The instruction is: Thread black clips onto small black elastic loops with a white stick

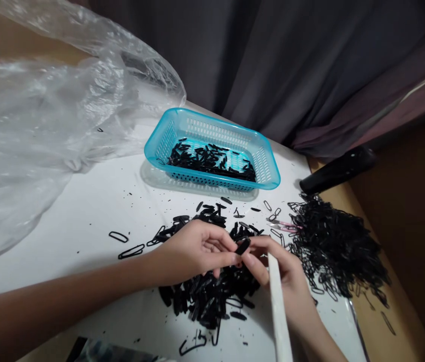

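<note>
Above a pile of small black oval pieces (207, 301), my two hands meet at one glossy black oval piece (242, 246). My left hand (201, 249) pinches its left end between thumb and fingertips. On the other side, the thumb and index finger of my right hand (284, 266) close on the same piece. A flat white stick (279, 311) crosses in front of my right palm, pointing down toward the bottom edge; whether the hand grips it cannot be made out. Part of the pile is hidden behind my hands.
A blue perforated basket (269, 156) holding more black pieces stands behind the pile. To the right lies a heap of thin black loops (340, 246), with a pink-handled cutting tool (286, 226) beside it. A black cylinder (336, 171) and clear plastic sheeting (46, 125) flank the white surface.
</note>
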Available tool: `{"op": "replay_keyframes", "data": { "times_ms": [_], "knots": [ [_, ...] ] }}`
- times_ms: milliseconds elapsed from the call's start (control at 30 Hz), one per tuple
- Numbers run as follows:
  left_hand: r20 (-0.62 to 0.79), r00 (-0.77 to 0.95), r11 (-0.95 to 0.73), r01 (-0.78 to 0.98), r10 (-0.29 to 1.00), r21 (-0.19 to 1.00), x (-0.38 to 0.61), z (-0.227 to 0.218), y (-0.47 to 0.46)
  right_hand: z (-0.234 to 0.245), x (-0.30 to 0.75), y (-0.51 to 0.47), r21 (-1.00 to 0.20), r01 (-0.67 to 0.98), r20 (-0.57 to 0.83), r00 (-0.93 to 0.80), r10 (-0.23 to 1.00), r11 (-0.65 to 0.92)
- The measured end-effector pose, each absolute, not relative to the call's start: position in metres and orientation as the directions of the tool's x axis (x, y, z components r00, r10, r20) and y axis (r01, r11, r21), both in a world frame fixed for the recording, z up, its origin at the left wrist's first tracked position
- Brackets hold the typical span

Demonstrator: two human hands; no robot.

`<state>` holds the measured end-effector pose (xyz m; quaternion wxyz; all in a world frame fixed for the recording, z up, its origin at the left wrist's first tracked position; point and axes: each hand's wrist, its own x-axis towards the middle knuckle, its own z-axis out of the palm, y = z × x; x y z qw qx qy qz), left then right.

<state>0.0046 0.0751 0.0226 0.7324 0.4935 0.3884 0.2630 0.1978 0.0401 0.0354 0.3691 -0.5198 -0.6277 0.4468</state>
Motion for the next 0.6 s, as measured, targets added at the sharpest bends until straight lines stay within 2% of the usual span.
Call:
{"op": "replay_keyframes", "data": {
  "times_ms": [300, 433, 600],
  "knots": [
    [-0.296, 0.558, 0.334, 0.036, 0.775, 0.942, 0.0052, 0.0291, 0.0726, 0.0291, 0.1930, 0.0386, -0.980, 0.116, -0.170, -0.046, 0.984, -0.164],
    [-0.237, 0.538, 0.241, 0.064, 0.809, 0.968, 0.0058, 0.0316, 0.0716, 0.0297, 0.1925, 0.0380, -0.980, 0.151, -0.141, -0.044, 0.989, -0.133],
    [-0.208, 0.521, 0.174, 0.115, 0.828, 0.978, 0.0062, 0.0278, 0.0703, 0.0328, 0.1878, 0.0318, -0.954, 0.299, -0.044, -0.033, 0.999, -0.032]
  ]
}}
